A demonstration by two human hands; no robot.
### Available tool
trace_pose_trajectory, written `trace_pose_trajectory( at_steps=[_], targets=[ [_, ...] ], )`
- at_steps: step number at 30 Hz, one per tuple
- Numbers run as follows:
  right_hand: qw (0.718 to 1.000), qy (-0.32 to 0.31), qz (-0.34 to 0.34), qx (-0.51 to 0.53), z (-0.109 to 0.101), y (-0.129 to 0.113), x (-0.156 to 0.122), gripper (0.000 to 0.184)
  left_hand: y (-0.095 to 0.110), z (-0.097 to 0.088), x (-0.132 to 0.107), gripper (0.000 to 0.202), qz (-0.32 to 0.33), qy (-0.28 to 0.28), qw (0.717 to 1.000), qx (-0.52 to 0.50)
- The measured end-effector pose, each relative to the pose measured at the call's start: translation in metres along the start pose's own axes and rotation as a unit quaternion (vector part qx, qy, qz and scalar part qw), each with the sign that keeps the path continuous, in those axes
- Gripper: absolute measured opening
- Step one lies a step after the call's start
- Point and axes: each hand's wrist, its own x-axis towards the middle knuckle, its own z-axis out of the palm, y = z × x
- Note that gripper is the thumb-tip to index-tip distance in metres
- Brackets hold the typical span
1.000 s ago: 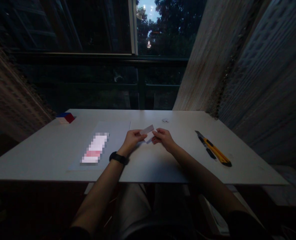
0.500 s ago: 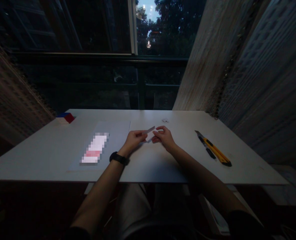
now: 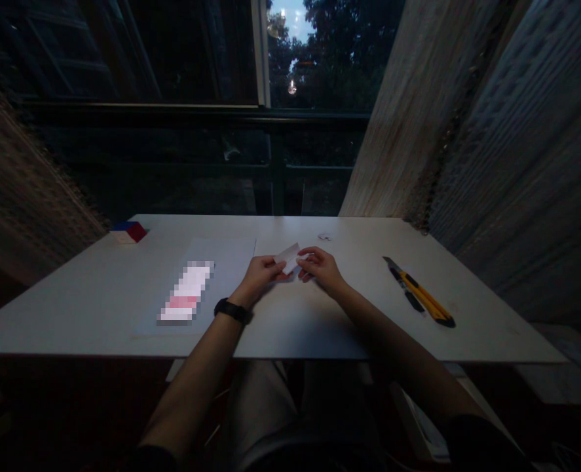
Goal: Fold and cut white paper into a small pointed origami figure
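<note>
Indoors, white table (image 3: pixel 363 255), drawn-back curtains (image 3: pixel 393 118), hands (image 3: pixel 261 274) holding paper (image 3: pixel 287 256)

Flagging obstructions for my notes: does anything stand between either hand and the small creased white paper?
Nothing visible does: the left hand and right hand both grip the small creased white paper.

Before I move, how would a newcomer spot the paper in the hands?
Find the white table, then the left hand and right hand near its middle. Both hold the small paper. Unlike the larger sheet lying flat to its left, it is creased.
</note>
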Motion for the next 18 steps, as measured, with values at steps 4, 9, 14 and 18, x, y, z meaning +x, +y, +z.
trace_pose_trajectory(
  at_steps=[4, 9, 14, 18],
  targets=[
    [1.000, 0.005, 0.006, -0.021, -0.0025, 0.0029, 0.0013, 0.039, 0.0044, 0.0019, -0.0027, 0.025, -0.012, -0.014, 1.000, -0.020],
    [0.999, 0.026, 0.010, -0.031, -0.0036, 0.0056, 0.0029, 0.039, 0.0085, 0.0032, -0.0038, 0.022, -0.024, -0.054, 0.995, -0.078],
    [0.997, 0.057, -0.002, -0.053, -0.0043, 0.0046, 0.0033, 0.040, 0.0079, 0.0043, -0.0030, 0.024, -0.023, -0.010, 0.993, -0.115],
    [0.993, 0.062, -0.007, -0.098, -0.0030, 0.0031, 0.0015, 0.039, 0.0052, 0.0043, -0.0002, 0.018, -0.032, 0.082, 0.992, -0.092]
  ],
)
